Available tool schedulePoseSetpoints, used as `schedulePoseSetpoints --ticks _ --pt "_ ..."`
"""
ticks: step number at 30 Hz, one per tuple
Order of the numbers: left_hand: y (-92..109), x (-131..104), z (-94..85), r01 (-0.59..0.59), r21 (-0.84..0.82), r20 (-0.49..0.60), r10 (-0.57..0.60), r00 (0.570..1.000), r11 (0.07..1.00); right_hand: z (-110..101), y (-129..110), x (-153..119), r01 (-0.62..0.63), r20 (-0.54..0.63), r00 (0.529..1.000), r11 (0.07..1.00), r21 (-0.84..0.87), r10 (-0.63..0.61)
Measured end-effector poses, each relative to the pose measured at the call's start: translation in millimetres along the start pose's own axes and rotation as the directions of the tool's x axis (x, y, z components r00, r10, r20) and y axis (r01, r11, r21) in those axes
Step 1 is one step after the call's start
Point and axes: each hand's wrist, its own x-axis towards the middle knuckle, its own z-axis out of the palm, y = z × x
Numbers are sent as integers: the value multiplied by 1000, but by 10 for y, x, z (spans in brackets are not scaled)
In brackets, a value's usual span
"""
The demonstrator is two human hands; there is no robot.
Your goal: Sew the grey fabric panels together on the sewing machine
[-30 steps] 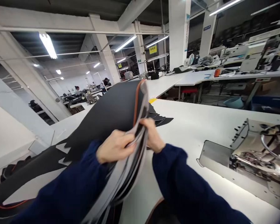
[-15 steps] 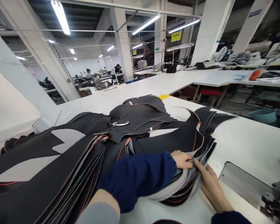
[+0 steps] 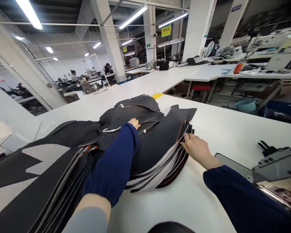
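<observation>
A stack of dark panels (image 3: 157, 145) with pale grey undersides and orange edging lies on the white table, its layered edges curving toward me. At its right end, my right hand (image 3: 196, 147) is closed on the layered edges, thumb and fingers pinched together. My left hand (image 3: 135, 123) reaches across to the far side and rests on the dark pieces, fingers partly hidden but looking loosely laid out. Behind it is a heap of cut dark pieces (image 3: 121, 116) with small white strips. Another thick stack of panels (image 3: 70, 168) lies to my left, orange showing at its folded end.
A grey flat device like a phone or tablet (image 3: 232, 165) lies by my right forearm. Beyond it are a grey object (image 3: 278, 163) and a black-fingered item (image 3: 266, 149). A pillar (image 3: 109, 42) and sewing stations stand farther back, with people seated there.
My left hand has left the layered edges and moved left and away onto the dark pieces. My right hand has shifted up along the stack's edge. The stack's flapping right end now lies flatter.
</observation>
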Motion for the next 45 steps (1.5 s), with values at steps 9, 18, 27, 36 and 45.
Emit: schedulePoseSetpoints --ticks 9,18,27,36,45 --pt "-17 120 -302 151 -48 -144 -156 977 987 6 -462 32 581 348 814 653 -486 -465" --pt "558 -639 -869 -295 -843 -269 121 955 450 186 622 -1776 485 64 837 682 -548 -544" --pt "1427 -1497 121 -302 -482 339 493 801 822 476 349 -1645 427 233 903 811 -399 -361" --pt "2580 -1544 656 -851 261 242 823 514 455 380 326 -2344 391 140 917 766 -510 -375" --pt "2762 -1902 1566 -848 -1 168 836 522 530 440 564 -2519 422 122 902 783 -457 -414"
